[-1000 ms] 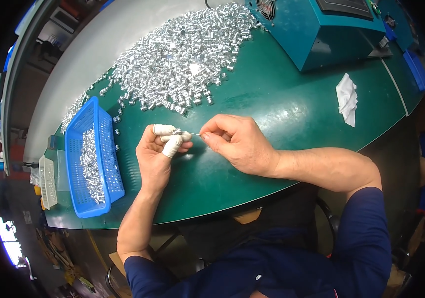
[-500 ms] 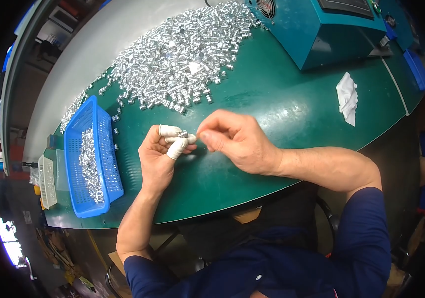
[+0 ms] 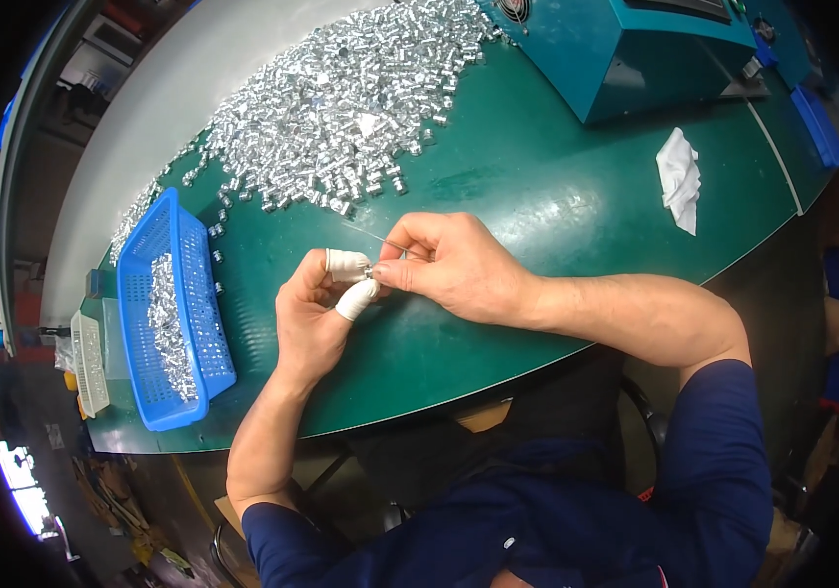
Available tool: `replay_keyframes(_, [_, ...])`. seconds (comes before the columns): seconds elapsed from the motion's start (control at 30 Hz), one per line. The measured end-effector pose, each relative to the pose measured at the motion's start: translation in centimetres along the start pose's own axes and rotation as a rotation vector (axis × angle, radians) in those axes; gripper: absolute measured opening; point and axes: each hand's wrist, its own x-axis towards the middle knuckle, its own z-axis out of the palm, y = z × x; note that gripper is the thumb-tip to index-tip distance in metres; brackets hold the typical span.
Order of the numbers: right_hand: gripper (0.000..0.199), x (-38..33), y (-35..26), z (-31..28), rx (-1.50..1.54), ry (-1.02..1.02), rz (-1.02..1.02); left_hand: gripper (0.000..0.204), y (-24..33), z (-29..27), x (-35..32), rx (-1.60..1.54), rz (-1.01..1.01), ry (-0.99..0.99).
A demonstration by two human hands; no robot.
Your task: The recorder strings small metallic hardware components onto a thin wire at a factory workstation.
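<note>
My left hand, with white finger cots on its fingertips, pinches a small silver metal part. My right hand meets it at the fingertips, thumb and forefinger closed close against the part. A thin metal rod sticks out from the right hand's fingers toward the upper left; its other end is hidden in the hand. Beyond both hands lies a large heap of similar small silver metal parts. To the left stands a blue perforated basket with a layer of such parts inside.
The green table mat has a curved front edge near my body. A teal machine box stands at the back right, and a crumpled white cloth lies in front of it. A pale tray sits left of the basket.
My right hand has come in to the left, its fingertips now at the part in my left hand. The thin rod now shows clearly. The whole view has shifted slightly.
</note>
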Motion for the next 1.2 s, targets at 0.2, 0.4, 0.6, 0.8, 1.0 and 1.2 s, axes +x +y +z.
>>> replay_keyframes(0.2, [0.02,-0.3,-0.5,-0.1,-0.157,0.001,-0.03,0.018,-0.2,0.0,-0.1,0.12,0.021,-0.027])
replay_keyframes(0.4, [0.022,-0.2,-0.2,-0.2,-0.114,-0.033,0.009,0.019,-0.3,0.0,-0.1,0.071,-0.003,-0.037])
replay_keyframes(0.6, [0.022,0.3,0.7,-0.4,-0.075,-0.018,0.0,0.019,0.0,-0.3,0.0,0.038,-0.005,-0.038])
replay_keyframes(0.8, [0.022,0.4,0.9,-0.6,-0.087,-0.002,0.037,0.019,0.5,-0.3,0.5,-0.062,-0.018,-0.011])
replay_keyframes(1.0, [0.02,0.0,0.2,-0.4,-0.105,-0.056,0.044,0.019,0.1,-1.2,1.1,-0.153,-0.037,0.047])
replay_keyframes(1.2, [0.027,-1.6,-2.2,-1.0,-0.285,-1.06,0.111,0.023,-0.3,-2.7,1.3,-0.238,-0.072,0.113])
